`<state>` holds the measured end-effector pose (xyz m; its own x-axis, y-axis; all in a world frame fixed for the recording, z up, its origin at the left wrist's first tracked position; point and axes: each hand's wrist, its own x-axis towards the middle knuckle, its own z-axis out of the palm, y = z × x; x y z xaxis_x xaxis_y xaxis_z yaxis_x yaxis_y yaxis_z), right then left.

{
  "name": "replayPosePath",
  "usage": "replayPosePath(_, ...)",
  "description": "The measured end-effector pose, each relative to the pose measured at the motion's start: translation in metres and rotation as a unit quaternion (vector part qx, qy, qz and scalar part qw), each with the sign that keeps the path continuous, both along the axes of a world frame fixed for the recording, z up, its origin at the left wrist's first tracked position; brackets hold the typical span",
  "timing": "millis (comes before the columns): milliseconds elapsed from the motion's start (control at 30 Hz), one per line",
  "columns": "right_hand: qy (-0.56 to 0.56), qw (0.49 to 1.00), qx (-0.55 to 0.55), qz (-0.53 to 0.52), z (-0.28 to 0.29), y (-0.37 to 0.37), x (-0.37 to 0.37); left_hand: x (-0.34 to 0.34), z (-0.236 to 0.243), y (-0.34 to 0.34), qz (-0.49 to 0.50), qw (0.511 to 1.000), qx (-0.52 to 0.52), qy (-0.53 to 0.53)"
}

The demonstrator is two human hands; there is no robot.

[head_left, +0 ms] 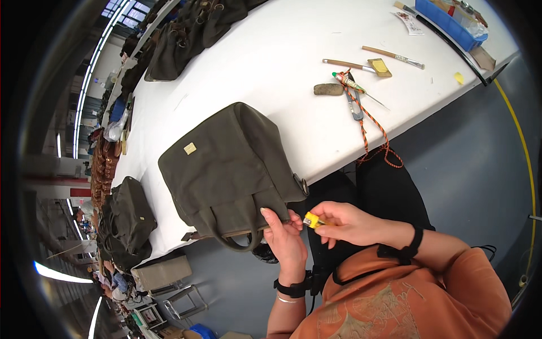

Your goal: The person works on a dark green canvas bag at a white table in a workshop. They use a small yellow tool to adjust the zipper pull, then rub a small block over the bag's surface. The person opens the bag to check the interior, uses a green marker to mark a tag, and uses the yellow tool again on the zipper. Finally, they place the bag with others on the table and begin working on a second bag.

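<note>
A dark olive fabric bag [217,164] with two handles and a small gold plate lies at the front edge of the white table [307,135], its handles hanging toward me. My left hand [281,240] grips the bag's zipped edge near the handle base, thumb upward and fingertips curled at the fabric. Just to its right, my right hand [344,220] holds a small yellow lighter [311,220], its metal top pointed toward that edge. Whether the lighter has a flame is too small to tell.
More dark bags [121,217] lie at left and far back [192,34]. Brushes [389,56], scissors [354,104], an awl, orange cord and a grey block [328,89] lie at right, near a blue bin [446,25]. A metal stool [183,305] stands below left.
</note>
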<state>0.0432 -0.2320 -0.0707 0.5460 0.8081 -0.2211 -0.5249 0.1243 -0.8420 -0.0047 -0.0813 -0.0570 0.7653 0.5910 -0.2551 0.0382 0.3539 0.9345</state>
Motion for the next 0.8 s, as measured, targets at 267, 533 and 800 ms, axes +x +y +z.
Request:
replayPosePath(267,0.191,0.977,0.09,-0.019,-0.019,0.038,0.003,-0.009,-0.015,0.003,-0.008,1.0,0.026,-0.002)
replayPosePath(533,0.244,0.969,0.001,-0.032,-0.019,0.05,0.009,-0.01,-0.024,0.005,-0.022,0.998,0.055,0.0)
replayPosePath(800,0.229,0.973,0.002,-0.042,-0.02,0.056,0.011,-0.012,-0.023,0.008,-0.035,0.997,0.063,0.014)
